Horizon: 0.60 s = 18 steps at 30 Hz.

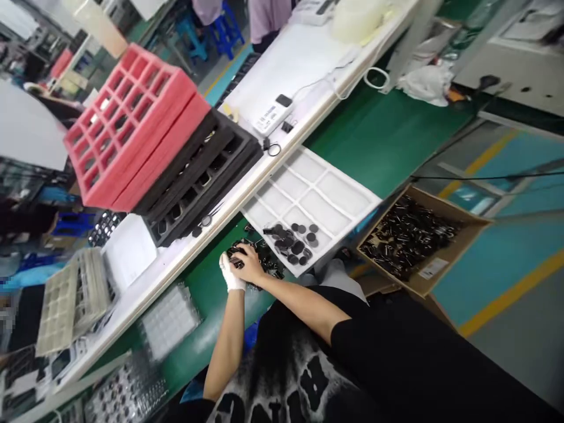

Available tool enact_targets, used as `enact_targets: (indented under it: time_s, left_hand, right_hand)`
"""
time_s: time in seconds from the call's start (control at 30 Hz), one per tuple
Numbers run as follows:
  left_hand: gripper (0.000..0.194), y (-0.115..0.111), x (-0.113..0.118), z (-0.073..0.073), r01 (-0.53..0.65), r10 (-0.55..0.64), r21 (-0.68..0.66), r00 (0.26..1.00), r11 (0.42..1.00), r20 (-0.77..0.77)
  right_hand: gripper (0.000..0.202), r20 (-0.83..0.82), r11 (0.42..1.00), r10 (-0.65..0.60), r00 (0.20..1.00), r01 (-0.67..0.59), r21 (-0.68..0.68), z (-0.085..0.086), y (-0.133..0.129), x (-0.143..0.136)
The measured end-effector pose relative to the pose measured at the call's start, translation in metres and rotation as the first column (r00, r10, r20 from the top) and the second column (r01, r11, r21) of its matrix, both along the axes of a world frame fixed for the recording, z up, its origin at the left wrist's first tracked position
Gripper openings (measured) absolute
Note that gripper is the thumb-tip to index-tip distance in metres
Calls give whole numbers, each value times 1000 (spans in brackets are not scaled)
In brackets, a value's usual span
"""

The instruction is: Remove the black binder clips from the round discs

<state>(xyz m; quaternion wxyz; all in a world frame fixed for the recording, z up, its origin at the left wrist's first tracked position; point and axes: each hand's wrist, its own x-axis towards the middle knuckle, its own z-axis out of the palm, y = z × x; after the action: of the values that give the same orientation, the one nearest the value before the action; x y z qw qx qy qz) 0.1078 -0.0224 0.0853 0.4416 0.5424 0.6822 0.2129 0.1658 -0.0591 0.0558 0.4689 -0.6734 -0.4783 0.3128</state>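
Note:
My left hand (pixel 230 273), in a white glove, is closed at the green bench's near side. Against it lies my bare right hand (pixel 250 265), fingers curled over small black parts (pixel 238 258) that sit between the two hands. Their exact kind is too small and partly covered to make out. A pile of small black shiny parts (pixel 268 258) spreads on the green mat just beyond and right of my fingers. Beside it is a white compartment tray (pixel 341 197), with several black round discs (pixel 293 242) in its near corner.
A cardboard box (pixel 434 276) full of small black parts stands at right. Pink foam trays (pixel 145 147) sit on black foam trays (pixel 194 182) on the raised white shelf (pixel 264 76). Clear plastic trays (pixel 170 323) lie left of my arms. A cable (pixel 484 177) crosses at right.

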Motion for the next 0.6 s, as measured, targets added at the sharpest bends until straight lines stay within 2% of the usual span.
enact_targets:
  time_s: [0.07, 0.17, 0.27, 0.37, 0.5, 0.6]
  left_hand:
    - [46, 7, -21, -9, -58, 61, 72, 998, 996, -32]
    - [42, 17, -34, -19, -6, 12, 87, 997, 996, -76]
    - [35, 29, -41, -23, 109, -102, 46, 985, 993, -137]
    - [34, 38, -48, -24, 202, -202, -18, 959, 979, -198]
    - [42, 42, -59, -26, 272, -294, -120, 927, 955, -234]
    - [51, 44, -75, -23, 303, -337, -177, 917, 936, -214]
  right_hand:
    - [28, 2, 1000, 8, 1000, -8, -10, -15, 6, -5]
    - [27, 37, 999, 19, 999, -18, -33, -31, 9, 2]
    - [27, 90, 996, 81, 993, -77, -44, -42, 13, 19]
    - [28, 151, 979, 202, 968, -197, -48, -49, 18, 38]
    - [42, 224, 932, 362, 905, -355, -75, -56, 19, 64]
    - [56, 264, 891, 453, 852, -444, -94, -60, 19, 81]
